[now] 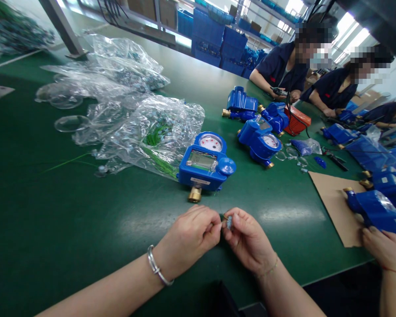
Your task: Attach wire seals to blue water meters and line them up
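Close together over the green tabletop, both my hands are pinched. My right hand (246, 237) holds a small light-blue security seal (229, 222) between thumb and fingers. My left hand (193, 237) is closed right beside it, fingertips almost meeting the right; what it pinches is too small to make out. Just beyond my hands stands a blue water meter (201, 169) with a round dial, a display, a raised round cap and a brass threaded end facing me. Behind it to the left lies a clear plastic bag (165, 119) with green wires and light-blue seals inside.
More plastic bags (125, 61) cover the far left of the table (86, 224). Further blue meters (259, 138) stand back right, near a red box (297, 121). On the right, another person's hand (384, 246) touches a meter by a cardboard sheet (333, 202). Co-workers sit beyond.
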The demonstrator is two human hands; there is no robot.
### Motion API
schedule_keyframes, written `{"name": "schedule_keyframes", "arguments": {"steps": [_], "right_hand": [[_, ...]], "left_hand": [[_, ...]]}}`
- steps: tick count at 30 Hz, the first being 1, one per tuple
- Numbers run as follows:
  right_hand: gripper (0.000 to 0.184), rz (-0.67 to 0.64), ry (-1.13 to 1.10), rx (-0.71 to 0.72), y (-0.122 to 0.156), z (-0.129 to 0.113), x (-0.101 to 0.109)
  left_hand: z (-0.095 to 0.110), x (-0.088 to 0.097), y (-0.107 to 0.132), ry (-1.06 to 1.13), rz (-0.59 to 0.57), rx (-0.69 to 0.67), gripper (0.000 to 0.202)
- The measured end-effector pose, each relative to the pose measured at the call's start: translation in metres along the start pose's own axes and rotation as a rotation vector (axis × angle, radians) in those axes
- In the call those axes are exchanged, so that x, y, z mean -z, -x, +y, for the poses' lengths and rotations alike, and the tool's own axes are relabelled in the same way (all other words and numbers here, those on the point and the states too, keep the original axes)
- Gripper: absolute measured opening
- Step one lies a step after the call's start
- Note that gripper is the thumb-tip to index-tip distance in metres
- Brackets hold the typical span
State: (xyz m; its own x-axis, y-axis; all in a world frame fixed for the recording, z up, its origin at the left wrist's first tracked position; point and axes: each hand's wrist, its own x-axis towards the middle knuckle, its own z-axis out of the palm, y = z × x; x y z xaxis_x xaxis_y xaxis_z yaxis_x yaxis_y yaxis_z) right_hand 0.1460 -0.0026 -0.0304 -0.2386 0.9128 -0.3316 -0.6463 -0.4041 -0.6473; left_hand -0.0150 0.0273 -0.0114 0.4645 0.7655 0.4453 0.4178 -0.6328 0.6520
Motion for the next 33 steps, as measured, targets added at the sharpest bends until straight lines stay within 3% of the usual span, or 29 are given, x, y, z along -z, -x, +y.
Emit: {"name": "schedule_keyframes", "arguments": {"steps": [15, 33], "right_hand": [[0.017, 0.023, 0.019, 0.023, -0.002, 0.0013, -0.0009], [0.019, -0.019, -0.022, -0.045, -0.0041, 0.0039, 0.0028]], "left_hand": [[-0.0024, -0.0026, 0.0024, -0.017, -0.014, -0.021, 0.013], [-0.0016, -0.0023, 0.0029, -0.014, -0.034, -0.005, 0.013]]}}
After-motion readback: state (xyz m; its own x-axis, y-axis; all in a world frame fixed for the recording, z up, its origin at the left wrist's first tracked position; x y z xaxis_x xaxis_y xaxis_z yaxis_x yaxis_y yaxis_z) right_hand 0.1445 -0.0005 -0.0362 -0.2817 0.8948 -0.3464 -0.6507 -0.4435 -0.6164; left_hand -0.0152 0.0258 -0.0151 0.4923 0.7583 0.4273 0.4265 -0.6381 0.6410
